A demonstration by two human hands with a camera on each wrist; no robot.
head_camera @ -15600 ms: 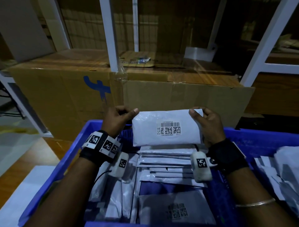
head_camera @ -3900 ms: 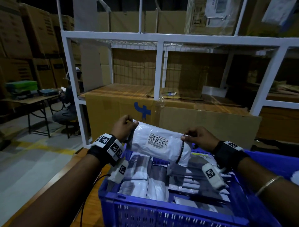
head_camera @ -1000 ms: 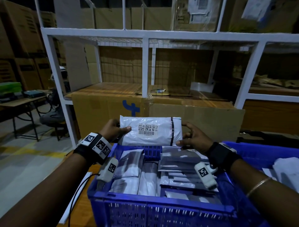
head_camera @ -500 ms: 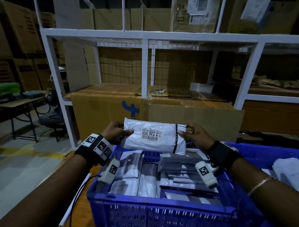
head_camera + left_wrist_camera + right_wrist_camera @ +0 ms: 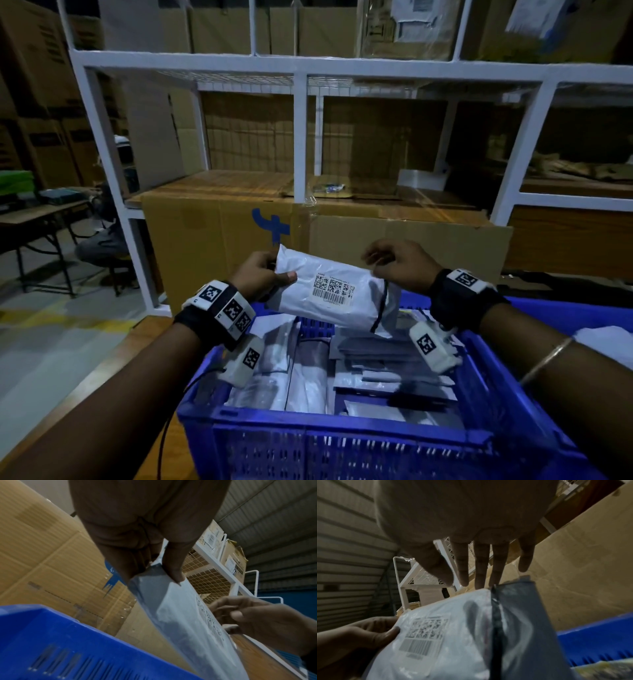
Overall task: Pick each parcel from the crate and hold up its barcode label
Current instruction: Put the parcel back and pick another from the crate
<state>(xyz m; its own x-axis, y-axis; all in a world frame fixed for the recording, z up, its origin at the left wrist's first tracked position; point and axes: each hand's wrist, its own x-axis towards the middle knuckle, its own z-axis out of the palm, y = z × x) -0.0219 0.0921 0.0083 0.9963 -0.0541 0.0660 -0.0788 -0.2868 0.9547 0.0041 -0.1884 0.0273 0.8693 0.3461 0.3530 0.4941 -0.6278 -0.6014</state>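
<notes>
A white poly parcel (image 5: 356,315) hangs tilted above the far end of the blue crate (image 5: 308,442), its right end lower. Its barcode label (image 5: 334,291) faces me. My left hand (image 5: 265,274) pinches the parcel's left end, thumb on the front; the left wrist view shows this grip (image 5: 152,573) on the parcel (image 5: 180,615). My right hand (image 5: 394,263) hovers just above the parcel's upper right edge. In the right wrist view its fingers (image 5: 479,574) are straight and spread, holding nothing, over the parcel (image 5: 445,649) and label (image 5: 426,632).
Several grey and white parcels (image 5: 376,359) lie in the crate. A large cardboard box (image 5: 212,240) and a white shelf rack (image 5: 299,137) stand right behind it. Another blue crate (image 5: 561,318) sits at the right. A seated person (image 5: 102,236) is far left.
My right hand has let go of the parcel's right edge and lifted a little. The parcel's right end has sagged, so it now hangs tilted from my left hand.
</notes>
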